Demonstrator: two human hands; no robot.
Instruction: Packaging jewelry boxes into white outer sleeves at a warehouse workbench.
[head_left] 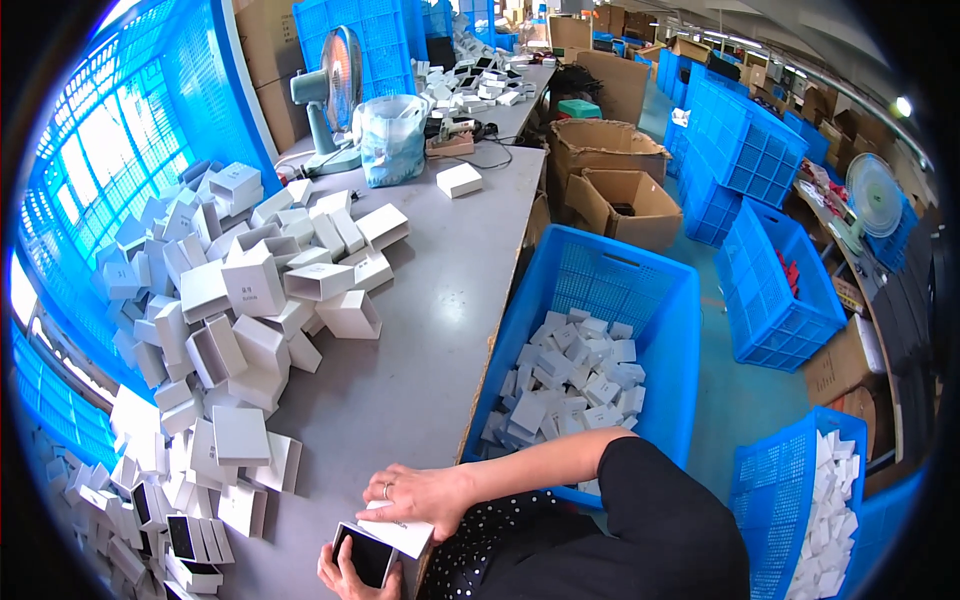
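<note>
At the front edge of the table, my left hand (344, 572) holds a small white box with a dark inside (372, 558). Its thumb and fingers grip the sides, and one finger reaches over the dark part. My right hand (432, 494), with a ring on one finger, is closed on a white box piece (400, 534), perhaps a lid or sleeve. That piece is tilted and overlaps the upper right of the dark-lined box. To the left rises a big heap of white box sleeves (255, 285), many open-ended.
More boxes with dark insides (185, 540) lie at lower left. A blue crate (680, 330) of small white boxes stands right of the table. On the far table are a fan (340, 80), a plastic bag (390, 145) and a lone white box (459, 180). Cardboard cartons (630, 205) stand beyond.
</note>
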